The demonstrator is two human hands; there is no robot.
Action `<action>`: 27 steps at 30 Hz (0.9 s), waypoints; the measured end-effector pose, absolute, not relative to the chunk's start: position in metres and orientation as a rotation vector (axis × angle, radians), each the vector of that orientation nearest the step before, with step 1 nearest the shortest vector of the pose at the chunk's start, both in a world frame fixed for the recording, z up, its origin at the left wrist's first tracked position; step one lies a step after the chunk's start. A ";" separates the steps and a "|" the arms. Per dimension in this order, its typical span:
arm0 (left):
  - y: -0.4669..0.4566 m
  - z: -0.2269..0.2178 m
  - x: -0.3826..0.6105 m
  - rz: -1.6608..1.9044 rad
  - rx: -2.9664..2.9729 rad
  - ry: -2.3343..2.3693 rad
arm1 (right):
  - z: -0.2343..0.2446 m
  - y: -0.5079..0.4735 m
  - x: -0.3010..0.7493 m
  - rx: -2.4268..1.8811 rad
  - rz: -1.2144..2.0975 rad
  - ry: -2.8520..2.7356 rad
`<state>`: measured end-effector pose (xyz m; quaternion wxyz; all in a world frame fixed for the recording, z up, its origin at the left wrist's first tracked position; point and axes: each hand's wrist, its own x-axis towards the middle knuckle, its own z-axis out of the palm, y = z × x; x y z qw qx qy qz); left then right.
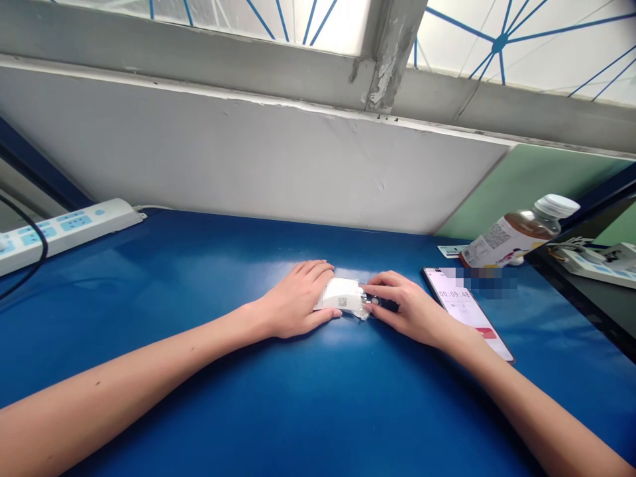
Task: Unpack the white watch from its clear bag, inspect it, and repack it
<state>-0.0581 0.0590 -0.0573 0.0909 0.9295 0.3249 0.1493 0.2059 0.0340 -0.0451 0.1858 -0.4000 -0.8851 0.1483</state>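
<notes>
A small white packet (346,291) with a square printed code lies on the blue table, wrapped in clear, crinkled plastic. My left hand (301,298) grips its left end, the fingers along the far side and the thumb along the near side. At the other end, my right hand (405,306) has its fingertips closed on the plastic's right edge. Something dark with a small shiny spot shows between those fingers; its kind is unclear.
Right of my hands a phone (464,311) shows a running timer. Behind it a bottle of brown drink (517,235) stands near a small card (450,251). A white power strip (74,228) sits at the back left, and a wall (258,156) bounds the blue table (298,404).
</notes>
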 end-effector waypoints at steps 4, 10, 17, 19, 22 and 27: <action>0.059 -0.057 -0.057 0.452 2.772 0.958 | -0.046 0.034 0.205 -1.113 0.413 -2.494; 0.058 -0.057 -0.057 0.436 2.787 0.971 | -0.046 0.035 0.206 -1.117 0.414 -2.474; 0.059 -0.057 -0.056 0.464 2.774 0.956 | -0.051 0.033 0.203 -1.140 0.394 -2.442; 0.059 -0.057 -0.056 0.469 2.770 0.958 | -0.053 0.033 0.201 -1.144 0.383 -2.435; 0.059 -0.058 -0.057 0.486 2.761 0.951 | -0.057 0.033 0.199 -1.142 0.386 -2.411; 0.059 -0.060 -0.058 0.512 2.740 0.944 | -0.056 0.031 0.195 -1.142 0.352 -2.402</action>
